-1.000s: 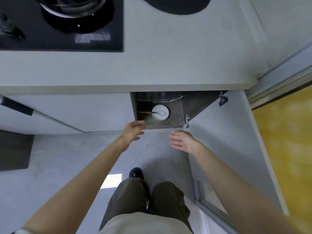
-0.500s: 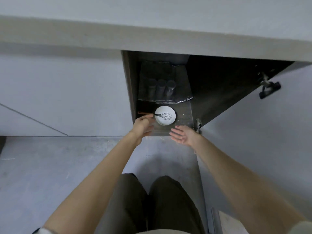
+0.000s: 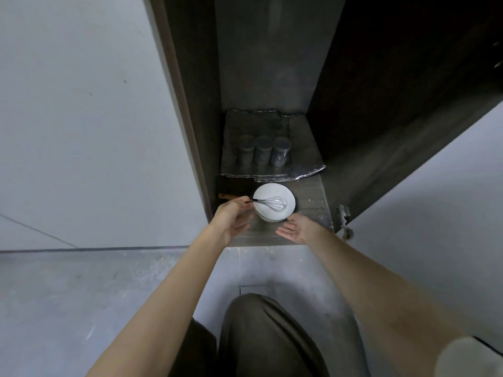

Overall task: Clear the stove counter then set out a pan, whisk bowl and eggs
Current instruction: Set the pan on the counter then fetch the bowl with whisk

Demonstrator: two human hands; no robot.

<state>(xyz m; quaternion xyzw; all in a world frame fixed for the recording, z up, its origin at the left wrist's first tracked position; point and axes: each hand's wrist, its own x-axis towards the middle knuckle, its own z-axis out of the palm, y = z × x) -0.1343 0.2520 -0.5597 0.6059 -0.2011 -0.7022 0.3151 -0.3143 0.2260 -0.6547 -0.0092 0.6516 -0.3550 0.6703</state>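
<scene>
My left hand (image 3: pixel 233 216) pinches the wooden-handled wire whisk (image 3: pixel 273 204) lying in the round white ceramic bowl (image 3: pixel 272 190) on the dark cabinet floor (image 3: pixel 310 202). I'd slide my spread, palm-up right hand (image 3: pixel 296 228) under that bowl and lift level.

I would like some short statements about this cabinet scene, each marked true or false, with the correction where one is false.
1. The whisk lies in the white bowl. True.
2. The right hand grips the bowl. False: it is open, palm up, near the bowl.
3. Three jars stand behind the bowl. True.
4. The cabinet is closed. False: it stands open.
5. The left hand is at the whisk's handle. True.
</scene>
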